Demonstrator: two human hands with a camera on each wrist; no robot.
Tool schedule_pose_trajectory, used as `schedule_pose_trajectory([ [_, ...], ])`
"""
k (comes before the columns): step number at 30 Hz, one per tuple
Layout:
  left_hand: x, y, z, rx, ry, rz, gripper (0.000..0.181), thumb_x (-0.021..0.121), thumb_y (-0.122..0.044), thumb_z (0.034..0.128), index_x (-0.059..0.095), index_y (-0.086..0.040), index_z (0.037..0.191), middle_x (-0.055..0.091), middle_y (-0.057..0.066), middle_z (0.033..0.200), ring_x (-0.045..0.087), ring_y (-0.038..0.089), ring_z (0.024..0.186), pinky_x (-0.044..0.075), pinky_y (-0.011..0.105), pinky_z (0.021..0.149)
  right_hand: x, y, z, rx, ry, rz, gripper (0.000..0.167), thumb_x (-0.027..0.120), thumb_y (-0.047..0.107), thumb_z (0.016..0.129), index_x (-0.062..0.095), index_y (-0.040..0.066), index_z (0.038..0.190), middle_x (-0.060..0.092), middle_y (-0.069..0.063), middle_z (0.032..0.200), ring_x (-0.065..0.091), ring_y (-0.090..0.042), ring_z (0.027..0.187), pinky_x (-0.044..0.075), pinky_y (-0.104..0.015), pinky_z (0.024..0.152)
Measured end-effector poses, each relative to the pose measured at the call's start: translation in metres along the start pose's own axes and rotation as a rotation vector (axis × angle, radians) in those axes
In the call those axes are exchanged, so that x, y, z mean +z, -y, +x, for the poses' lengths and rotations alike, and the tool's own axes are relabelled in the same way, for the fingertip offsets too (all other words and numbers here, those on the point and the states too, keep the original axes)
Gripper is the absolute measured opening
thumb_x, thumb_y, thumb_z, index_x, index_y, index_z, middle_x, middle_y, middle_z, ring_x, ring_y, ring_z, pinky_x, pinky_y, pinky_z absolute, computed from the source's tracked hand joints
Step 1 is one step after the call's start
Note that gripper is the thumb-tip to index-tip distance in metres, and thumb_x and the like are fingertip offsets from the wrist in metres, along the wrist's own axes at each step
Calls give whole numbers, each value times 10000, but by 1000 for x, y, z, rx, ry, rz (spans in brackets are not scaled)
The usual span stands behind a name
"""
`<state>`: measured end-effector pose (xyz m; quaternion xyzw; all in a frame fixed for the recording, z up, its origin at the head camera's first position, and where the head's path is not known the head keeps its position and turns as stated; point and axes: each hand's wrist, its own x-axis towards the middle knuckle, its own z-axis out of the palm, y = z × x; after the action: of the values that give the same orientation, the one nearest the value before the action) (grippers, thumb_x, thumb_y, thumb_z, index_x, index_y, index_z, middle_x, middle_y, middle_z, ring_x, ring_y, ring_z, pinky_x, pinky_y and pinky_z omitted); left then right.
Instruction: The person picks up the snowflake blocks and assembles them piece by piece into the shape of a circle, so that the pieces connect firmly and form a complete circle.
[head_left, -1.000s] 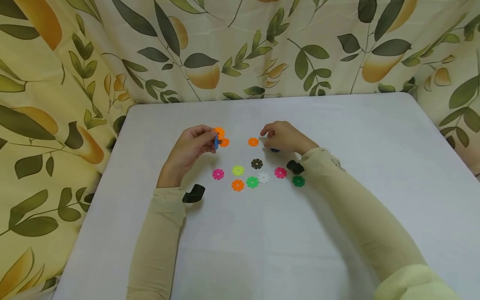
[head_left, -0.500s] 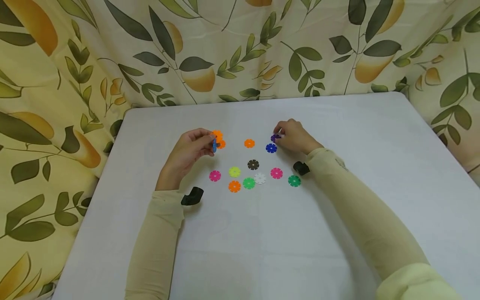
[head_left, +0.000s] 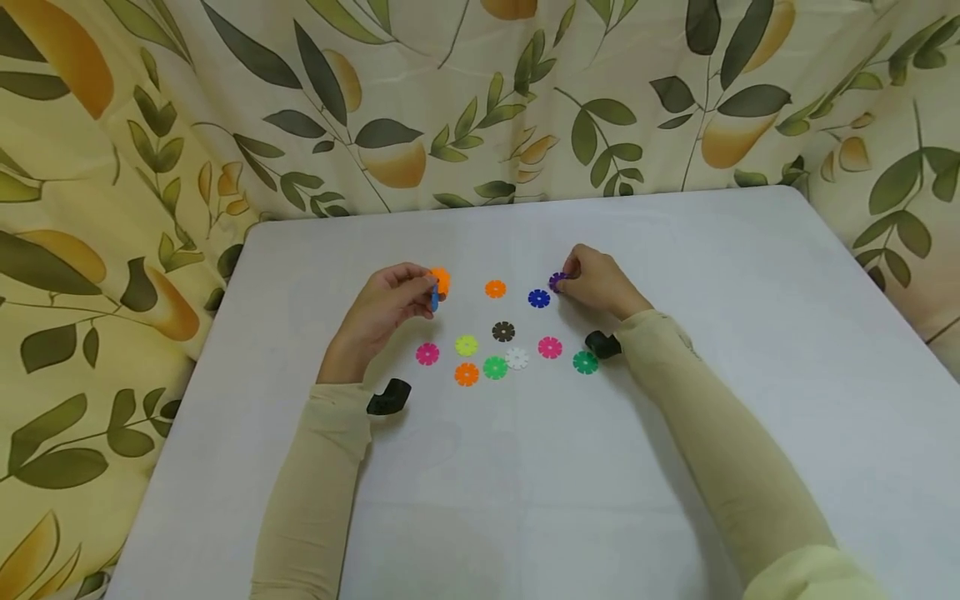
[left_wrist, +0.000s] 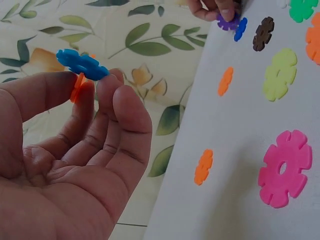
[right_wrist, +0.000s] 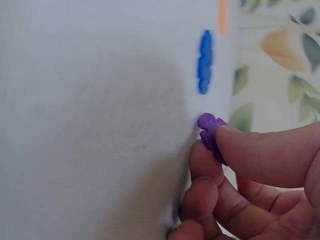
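My left hand (head_left: 386, 308), at the back left of the table, pinches a blue flower-shaped disc (left_wrist: 82, 64) with an orange disc (left_wrist: 77, 89) set crosswise into it. Another orange disc (left_wrist: 203, 167) lies on the table by that hand, mostly covered in the head view. At the back right, my right hand (head_left: 600, 279) pinches a purple disc (right_wrist: 212, 132) between thumb and forefinger. A dark blue disc (head_left: 538, 298) lies flat just left of those fingertips. Between the hands is an orange disc (head_left: 495, 288).
Nearer the front lie a brown disc (head_left: 503, 332), a yellow disc (head_left: 467, 345), two pink discs, one at left (head_left: 427, 354), an orange disc (head_left: 467, 374), two green discs and a white disc (head_left: 517, 358). A leaf-patterned curtain (head_left: 465, 100) borders the white table (head_left: 450, 500).
My right hand has moved right from near the middle orange disc and taken hold of the purple disc. The left hand keeps its joined discs, nearly still. The camera view has shifted slightly.
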<state>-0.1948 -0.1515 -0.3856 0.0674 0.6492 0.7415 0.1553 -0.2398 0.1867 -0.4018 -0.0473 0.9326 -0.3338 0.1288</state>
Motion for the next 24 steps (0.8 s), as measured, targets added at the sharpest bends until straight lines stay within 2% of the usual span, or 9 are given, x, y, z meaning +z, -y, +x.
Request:
schedule_pose_trajectory([
  [3, 2, 2, 1, -16, -3, 12, 101, 599, -48, 1082, 640, 44, 1089, 694, 94, 932, 643, 202, 781, 589, 275, 762, -1, -5, -8, -1, -39, 60, 217, 669, 99, 1027, 562, -36, 1158, 589, -203, 1090, 529, -345, 997, 465, -426, 854],
  [9, 4, 4, 1, -43, -19, 35, 224, 606, -58, 1089, 639, 137, 1195, 705, 66, 927, 648, 190, 787, 588, 260, 766, -2, -6, -19, -42, -97, 149, 268, 653, 61, 1025, 667, -40, 1272, 652, -185, 1063, 553, -324, 1000, 457, -405, 875],
  [15, 8, 6, 3, -49, -3, 49, 154, 615, -61, 1086, 677, 78, 1108, 714, 71, 950, 647, 195, 802, 582, 263, 768, 4, 2, -28, -61, -132, 213, 186, 659, 39, 1030, 713, -30, 1194, 709, -173, 1070, 607, -300, 980, 487, -367, 860],
  [19, 12, 7, 3, -54, 10, 70, 135, 624, -58, 1079, 682, 64, 1067, 707, 81, 948, 646, 205, 809, 579, 267, 768, 7, 12, -31, -102, -125, 247, 150, 668, 43, 1034, 682, -38, 1159, 694, -185, 1049, 640, -324, 943, 516, -321, 823],
  [24, 16, 8, 3, -59, 26, 90, 169, 623, -61, 1075, 686, 95, 1078, 699, 90, 941, 646, 211, 806, 581, 277, 790, 9, 26, -35, -161, -76, 320, 124, 658, 29, 1046, 650, -43, 1147, 694, -213, 1036, 710, -389, 923, 584, -339, 812],
])
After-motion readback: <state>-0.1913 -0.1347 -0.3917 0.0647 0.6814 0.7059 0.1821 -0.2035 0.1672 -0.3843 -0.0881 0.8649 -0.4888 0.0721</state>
